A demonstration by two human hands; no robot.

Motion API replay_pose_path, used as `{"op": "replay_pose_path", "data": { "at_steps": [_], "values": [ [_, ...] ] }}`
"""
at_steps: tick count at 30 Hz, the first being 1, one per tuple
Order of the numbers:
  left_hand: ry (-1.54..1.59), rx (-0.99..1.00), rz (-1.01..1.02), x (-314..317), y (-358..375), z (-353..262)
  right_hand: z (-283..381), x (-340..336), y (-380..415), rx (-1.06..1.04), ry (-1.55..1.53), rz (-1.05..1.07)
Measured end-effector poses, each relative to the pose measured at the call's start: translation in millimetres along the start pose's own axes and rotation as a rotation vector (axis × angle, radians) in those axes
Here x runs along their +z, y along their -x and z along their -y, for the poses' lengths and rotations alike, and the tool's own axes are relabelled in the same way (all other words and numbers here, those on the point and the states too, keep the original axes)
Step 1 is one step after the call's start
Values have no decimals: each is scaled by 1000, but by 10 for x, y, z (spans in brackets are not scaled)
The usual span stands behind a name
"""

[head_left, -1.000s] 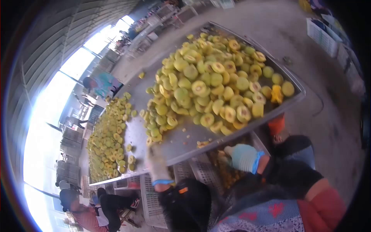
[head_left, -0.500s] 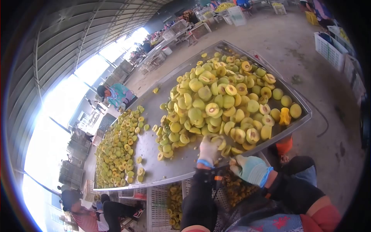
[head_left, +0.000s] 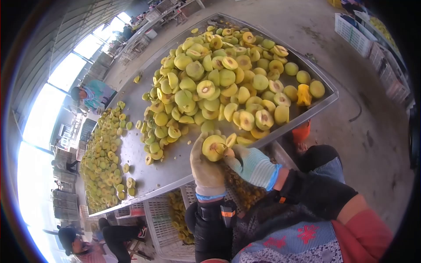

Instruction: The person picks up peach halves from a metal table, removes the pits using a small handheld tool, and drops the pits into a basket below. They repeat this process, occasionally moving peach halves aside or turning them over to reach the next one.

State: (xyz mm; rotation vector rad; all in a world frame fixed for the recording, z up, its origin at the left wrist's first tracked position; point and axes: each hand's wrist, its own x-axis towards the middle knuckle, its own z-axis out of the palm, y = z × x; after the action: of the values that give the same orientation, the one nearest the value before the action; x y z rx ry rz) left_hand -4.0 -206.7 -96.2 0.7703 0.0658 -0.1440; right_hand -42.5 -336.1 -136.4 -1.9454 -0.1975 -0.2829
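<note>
Above the surface's near edge, the left hand's fingers grasp a fruit, apparently steadying it for the right hand, whose curled fingers meet its side; their grip I cannot tell. The rim likely contains the pile.

Illumination: daylight, entering from the wall openings far left of the grip; these are overexposed, with haze around them. Sheet-metal table, left of the grip: soft sheen. Held fruit piece: evenly lit, slightly soft. Lens: barrel distortion increasing outward from the grip; black vignette at the corners.
</note>
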Motion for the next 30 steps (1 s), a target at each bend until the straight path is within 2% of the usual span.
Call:
{"op": "replay_pose_path", "data": {
  "at_steps": [1,2,5,8,12,13,14,15,18,20,23,26,29,30],
  "values": [
    [29,-28,-46,6,-23,4,-15,14,4,13,-20,21],
    [83,-14,77,-148,-60,35,-21,21,-8,24,-41,41],
    [-42,49,53,-137,-57,96,-96,109,-8,66,-136,68],
    [16,-17,-212,93,9,120,-75,174,42,148,-268,74],
    [-208,152,-179,-15,-22,260,-61,282,130,188,-414,41],
    [-215,171,-201,-106,-53,299,-66,270,118,297,-389,118],
    [-184,163,-194,-107,-28,312,53,195,106,288,-437,118],
    [-148,142,-189,-94,-26,302,96,166,81,334,-318,142],
    [-196,36,-291,84,72,209,-19,215,133,311,-289,206],
    [-236,6,-246,43,106,186,-52,244,183,262,-348,191],
    [-275,-2,-223,101,148,146,20,176,190,335,-297,286],
    [-323,-6,-230,208,200,98,20,159,213,305,-395,297],
    [-386,-17,-159,193,194,64,-294,277,235,142,-360,334],
    [-410,-21,-122,166,185,53,-275,251,235,255,-422,390]
  ]
}}
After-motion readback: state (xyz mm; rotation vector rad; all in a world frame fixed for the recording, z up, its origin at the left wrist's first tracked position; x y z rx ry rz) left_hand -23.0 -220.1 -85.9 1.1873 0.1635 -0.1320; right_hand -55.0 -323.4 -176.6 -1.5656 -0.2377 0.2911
